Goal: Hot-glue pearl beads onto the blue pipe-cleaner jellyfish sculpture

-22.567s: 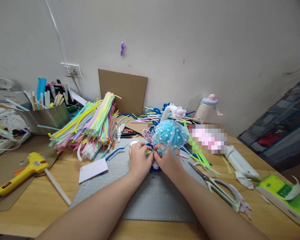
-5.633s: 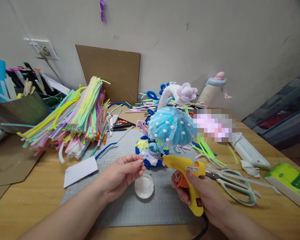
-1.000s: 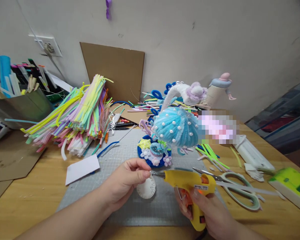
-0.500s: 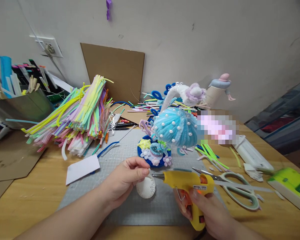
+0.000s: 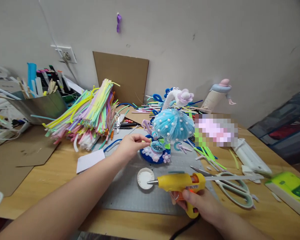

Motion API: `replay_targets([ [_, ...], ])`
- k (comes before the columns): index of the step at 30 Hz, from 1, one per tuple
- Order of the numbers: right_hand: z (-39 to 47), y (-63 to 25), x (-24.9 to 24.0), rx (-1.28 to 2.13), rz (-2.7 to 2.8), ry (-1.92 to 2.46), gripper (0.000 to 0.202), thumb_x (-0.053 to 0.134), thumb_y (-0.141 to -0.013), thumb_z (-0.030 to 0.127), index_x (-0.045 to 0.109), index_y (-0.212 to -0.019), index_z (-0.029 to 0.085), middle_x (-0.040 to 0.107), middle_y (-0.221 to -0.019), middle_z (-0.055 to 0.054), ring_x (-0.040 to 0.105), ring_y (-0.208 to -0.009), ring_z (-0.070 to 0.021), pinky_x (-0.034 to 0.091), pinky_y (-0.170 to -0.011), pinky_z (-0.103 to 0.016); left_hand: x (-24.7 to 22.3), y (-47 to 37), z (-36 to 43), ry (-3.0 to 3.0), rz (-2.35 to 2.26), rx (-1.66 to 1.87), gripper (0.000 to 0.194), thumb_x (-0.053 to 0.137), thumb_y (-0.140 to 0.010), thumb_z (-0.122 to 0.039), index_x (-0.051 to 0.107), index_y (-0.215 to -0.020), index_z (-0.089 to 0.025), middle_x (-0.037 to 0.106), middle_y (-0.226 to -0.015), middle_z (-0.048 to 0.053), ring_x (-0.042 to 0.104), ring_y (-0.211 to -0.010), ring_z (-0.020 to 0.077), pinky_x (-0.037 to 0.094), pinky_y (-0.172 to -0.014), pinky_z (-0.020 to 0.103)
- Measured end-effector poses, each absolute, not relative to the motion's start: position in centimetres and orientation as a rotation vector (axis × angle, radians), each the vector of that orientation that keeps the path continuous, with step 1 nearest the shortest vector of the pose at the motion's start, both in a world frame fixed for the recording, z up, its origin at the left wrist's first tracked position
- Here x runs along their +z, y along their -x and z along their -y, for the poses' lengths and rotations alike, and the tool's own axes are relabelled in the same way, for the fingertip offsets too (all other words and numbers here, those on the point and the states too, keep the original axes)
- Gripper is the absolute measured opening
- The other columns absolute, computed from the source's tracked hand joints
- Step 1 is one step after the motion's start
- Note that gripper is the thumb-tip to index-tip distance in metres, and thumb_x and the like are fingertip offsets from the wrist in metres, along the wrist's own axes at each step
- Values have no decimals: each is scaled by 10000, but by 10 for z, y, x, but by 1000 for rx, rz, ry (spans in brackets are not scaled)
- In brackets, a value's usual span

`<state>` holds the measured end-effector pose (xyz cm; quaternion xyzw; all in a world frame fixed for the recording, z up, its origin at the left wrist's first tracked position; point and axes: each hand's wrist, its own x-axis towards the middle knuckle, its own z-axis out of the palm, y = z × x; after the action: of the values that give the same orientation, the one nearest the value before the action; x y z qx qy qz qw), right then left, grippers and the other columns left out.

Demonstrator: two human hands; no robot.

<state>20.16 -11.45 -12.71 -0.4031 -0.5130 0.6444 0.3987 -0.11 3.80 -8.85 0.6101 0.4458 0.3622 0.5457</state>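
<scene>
My left hand point(image 5: 133, 147) is closed in a pinch at the left side of a pipe-cleaner ornament with a blue, pearl-dotted shade point(image 5: 173, 125). The small white pearl bead seen at these fingertips before is hidden now. Flowers sit on the ornament's dark blue base point(image 5: 150, 159); my fingertips cover part of its yellow piece. My right hand point(image 5: 198, 200) is wrapped round the grip of a yellow hot glue gun point(image 5: 180, 182), its metal nozzle pointing left. That nozzle is over the edge of a small white dish point(image 5: 145, 178) holding pearl beads.
A grey cutting mat point(image 5: 120, 196) lies under the work. Scissors point(image 5: 236, 190) lie at right beside a green-yellow pack point(image 5: 291, 191). Bundled pipe cleaners point(image 5: 90, 115), a white card point(image 5: 90, 161) and a metal tin of sticks point(image 5: 40, 108) are at left. The gun's black cord point(image 5: 186, 228) trails off the front.
My left hand has moved from beside the nozzle, above the dish, up and away to the ornament. The glue gun has shifted slightly left and lower. The view has shifted too.
</scene>
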Motion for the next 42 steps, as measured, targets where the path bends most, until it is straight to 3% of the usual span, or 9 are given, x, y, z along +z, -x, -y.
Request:
replay_targets([
  [5, 113, -206, -125, 1644, 1355, 1098, 435, 590, -757, 602, 661, -758, 172, 597, -705, -17, 444, -545, -116, 334, -527, -268, -92, -9, -58, -1566, -1082, 834, 187, 787, -514, -265, 728, -647, -146, 650, -591, 8, 542, -580, 133, 390, -554, 241],
  [14, 114, -213, -128, 1657, 1462, 1197, 497, 570, -736, 647, 714, -779, 173, 636, -712, -59, 493, -572, -154, 381, -532, -292, -101, -13, -58, -1626, -1038, 868, 142, 701, -628, -233, 736, -733, -144, 689, -711, 21, 575, -654, 130, 431, -624, 236],
  [19, 112, -212, -128, 1669, 1456, 1221, 490, 596, -721, 642, 722, -777, 172, 661, -724, -72, 511, -575, -151, 398, -528, -282, -100, -15, -54, -1708, -1083, 838, 132, 699, -629, -224, 747, -727, -151, 548, -528, -30, 439, -516, 94, 328, -510, 223],
  [23, 112, -212, -130, 1662, 1472, 1225, 509, 588, -734, 637, 726, -787, 150, 657, -725, -78, 509, -566, -138, 395, -520, -271, -97, -16, -51, -1788, -1112, 821, 124, 688, -644, -229, 755, -725, -164, 487, -507, -43, 372, -498, 86, 272, -491, 226],
  [32, 113, -210, -122, 1656, 1502, 1230, 491, 572, -744, 631, 729, -797, 169, 656, -736, -72, 499, -588, -149, 397, -543, -280, -98, -19, -51, -1906, -1134, 808, 134, 655, -686, -230, 760, -749, -177, 649, -686, 11, 512, -623, 130, 354, -567, 234],
  [42, 112, -210, -117, 1641, 1506, 1197, 459, 585, -755, 605, 730, -791, 171, 639, -735, -60, 483, -596, -135, 406, -561, -268, -102, -20, -52, -2012, -1167, 804, 166, 656, -694, -299, 760, -770, -195, 548, -604, -14, 472, -578, 124, 321, -542, 243],
])
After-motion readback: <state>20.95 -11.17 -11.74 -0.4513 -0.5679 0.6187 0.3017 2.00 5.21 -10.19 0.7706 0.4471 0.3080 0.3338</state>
